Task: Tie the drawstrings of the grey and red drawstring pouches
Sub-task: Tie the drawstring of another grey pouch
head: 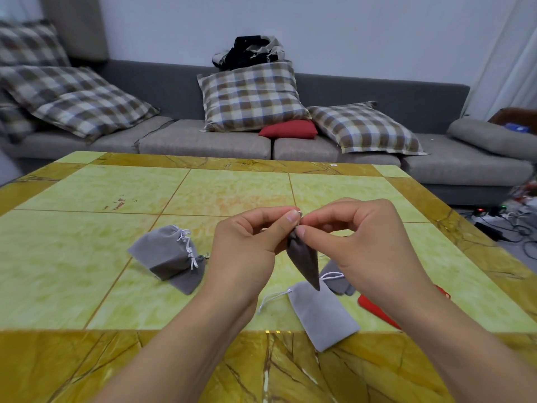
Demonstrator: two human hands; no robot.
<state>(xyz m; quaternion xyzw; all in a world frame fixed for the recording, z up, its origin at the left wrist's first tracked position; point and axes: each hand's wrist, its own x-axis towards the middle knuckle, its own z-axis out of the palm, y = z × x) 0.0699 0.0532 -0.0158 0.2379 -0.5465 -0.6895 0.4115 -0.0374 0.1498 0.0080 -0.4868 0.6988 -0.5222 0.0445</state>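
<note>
Just the one cam here, strapped to the person's head, looking forward and tilted down over a yellow-green tiled table point(96, 196) with both forearms reaching in from the bottom edge. It's close on the hands and wide-angle, so straight lines bow near the edges, and it faces a grey sofa point(203, 141) against the far wall. There's no second view sharing anything with it.

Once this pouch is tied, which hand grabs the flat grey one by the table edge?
Probably right: the flat grey pouch lies below the right hand; the left hand is farther over.
</note>
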